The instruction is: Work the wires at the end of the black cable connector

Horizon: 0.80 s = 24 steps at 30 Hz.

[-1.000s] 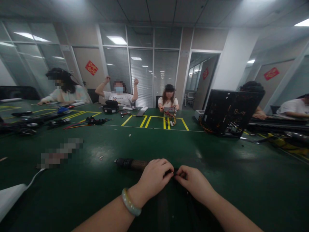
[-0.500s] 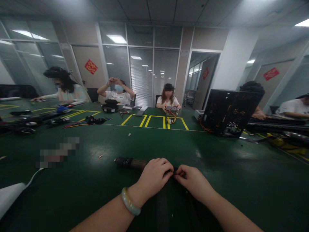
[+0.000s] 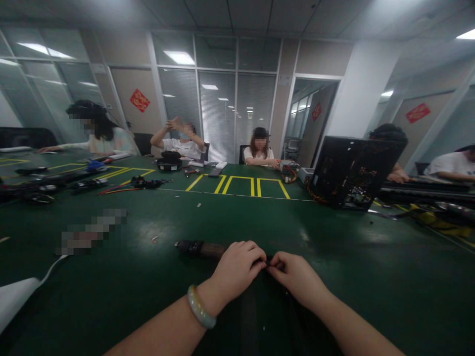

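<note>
My left hand (image 3: 237,269), with a pale green bangle on its wrist, is curled shut on the near end of a dark cylindrical tool (image 3: 200,248) that lies on the green table (image 3: 148,277). My right hand (image 3: 297,277) pinches something small and dark right beside the left fingertips; I cannot make out what it is. A dark, strap-like item (image 3: 260,316) runs from under both hands toward me.
Several people sit along the far and side edges of the table. A black open computer case (image 3: 352,173) stands at the right. Cables and black parts (image 3: 144,184) lie at the far left, yellow tape boxes (image 3: 241,186) mark the far middle, and a white sheet (image 3: 15,301) sits near left.
My hands have hardly moved. The far middle person shifted a small wired box from the yellow boxes to the right. The masked person lowered both raised arms toward the face.
</note>
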{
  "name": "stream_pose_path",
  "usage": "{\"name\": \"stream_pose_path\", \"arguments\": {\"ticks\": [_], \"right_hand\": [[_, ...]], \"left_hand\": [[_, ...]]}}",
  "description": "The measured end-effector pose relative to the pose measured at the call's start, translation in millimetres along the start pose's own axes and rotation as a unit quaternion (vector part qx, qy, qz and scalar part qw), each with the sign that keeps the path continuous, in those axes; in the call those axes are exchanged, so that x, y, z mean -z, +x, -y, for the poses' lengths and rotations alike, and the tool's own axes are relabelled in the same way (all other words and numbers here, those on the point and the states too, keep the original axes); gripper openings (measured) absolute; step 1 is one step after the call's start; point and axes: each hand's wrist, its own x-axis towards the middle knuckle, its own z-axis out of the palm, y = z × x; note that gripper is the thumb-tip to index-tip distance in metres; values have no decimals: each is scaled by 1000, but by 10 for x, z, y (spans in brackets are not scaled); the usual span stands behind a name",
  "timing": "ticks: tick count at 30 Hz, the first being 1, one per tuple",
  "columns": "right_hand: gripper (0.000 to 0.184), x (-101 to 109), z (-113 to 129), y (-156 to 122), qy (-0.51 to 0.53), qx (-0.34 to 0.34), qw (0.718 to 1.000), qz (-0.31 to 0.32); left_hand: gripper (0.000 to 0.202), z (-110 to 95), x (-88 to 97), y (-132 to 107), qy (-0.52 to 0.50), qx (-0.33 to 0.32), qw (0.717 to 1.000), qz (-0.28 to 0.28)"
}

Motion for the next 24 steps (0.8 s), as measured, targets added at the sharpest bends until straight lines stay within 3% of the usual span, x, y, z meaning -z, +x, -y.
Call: {"name": "stream_pose_path", "arguments": {"ticks": [15,24], "right_hand": [[12,-16,-1,12,-4,8,1000,-11],[11,-19,0,7,1,-1,1000,-5]], "left_hand": [[6,-12,-45,-3,31,9,999,-7],[7,13,-33,-19,1,-9,1000,-21]]}}
